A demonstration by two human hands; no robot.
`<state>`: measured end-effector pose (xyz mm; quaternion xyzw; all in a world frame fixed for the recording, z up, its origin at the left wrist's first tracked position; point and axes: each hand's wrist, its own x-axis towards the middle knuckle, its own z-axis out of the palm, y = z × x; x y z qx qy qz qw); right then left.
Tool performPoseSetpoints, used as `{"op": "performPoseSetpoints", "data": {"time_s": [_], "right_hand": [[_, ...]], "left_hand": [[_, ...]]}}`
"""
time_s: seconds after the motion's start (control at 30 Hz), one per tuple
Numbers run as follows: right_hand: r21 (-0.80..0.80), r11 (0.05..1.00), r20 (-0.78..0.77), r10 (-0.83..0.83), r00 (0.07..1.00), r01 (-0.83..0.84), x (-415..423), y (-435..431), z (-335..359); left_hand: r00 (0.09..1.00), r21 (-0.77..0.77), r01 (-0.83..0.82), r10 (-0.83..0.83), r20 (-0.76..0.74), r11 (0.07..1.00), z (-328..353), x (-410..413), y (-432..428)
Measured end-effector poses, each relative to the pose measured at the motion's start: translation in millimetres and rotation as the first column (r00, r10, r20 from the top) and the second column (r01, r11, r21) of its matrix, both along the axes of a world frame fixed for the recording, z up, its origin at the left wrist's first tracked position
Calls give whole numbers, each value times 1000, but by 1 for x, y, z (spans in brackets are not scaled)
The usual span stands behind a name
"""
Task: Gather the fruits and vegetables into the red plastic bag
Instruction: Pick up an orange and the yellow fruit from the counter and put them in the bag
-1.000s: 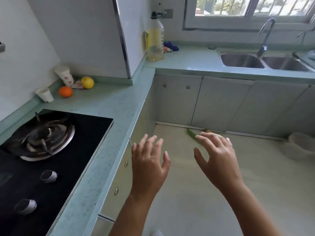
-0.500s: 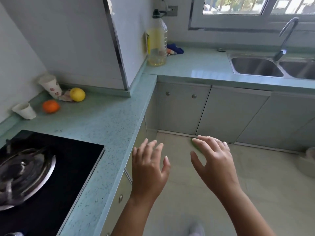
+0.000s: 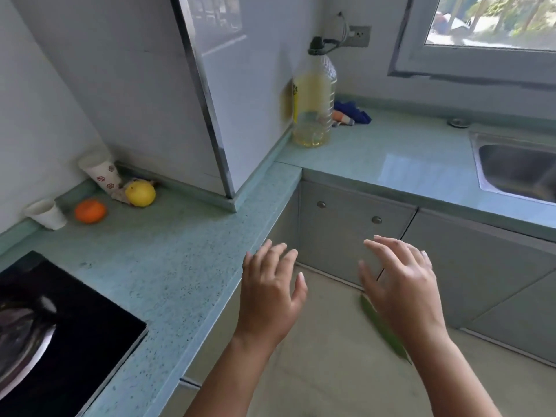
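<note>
Orange (image 3: pixel 90 210) and yellow fruit (image 3: pixel 140 193) wait in the counter (image 3: pixel 180 266) corner, green vegetable (image 3: pixel 382 326) down on the floor (image 3: pixel 316 371), and left hand (image 3: pixel 267 293) and right hand (image 3: pixel 403 284) both hover spread and empty, so gathering's barely begun, I'd say, and next it's reach and curl round one, red bag unseen.

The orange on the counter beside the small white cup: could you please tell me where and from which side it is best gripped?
Probably from above and in front, fingers cupped round the widest middle of the orange: it is round and sits free on the counter, with the white cup close on its left and the wall behind. The left hand is nearer.
</note>
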<state>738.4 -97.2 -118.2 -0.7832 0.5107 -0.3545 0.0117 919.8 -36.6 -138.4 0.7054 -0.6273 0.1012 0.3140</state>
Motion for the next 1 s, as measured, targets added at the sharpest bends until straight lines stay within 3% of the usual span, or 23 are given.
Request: {"op": "performPoseSetpoints", "data": {"time_s": [0.4, 0.6, 1.0], "right_hand": [[10, 977, 29, 210, 977, -211, 68, -76, -7], [11, 956, -36, 293, 956, -292, 125, -104, -8], [90, 754, -163, 656, 737, -651, 317, -137, -4]], "left_hand": [[984, 19, -176, 176, 31, 984, 1, 49, -44], [964, 51, -266, 266, 10, 963, -4, 96, -65], [819, 127, -564, 572, -42, 816, -17, 244, -67]]}}
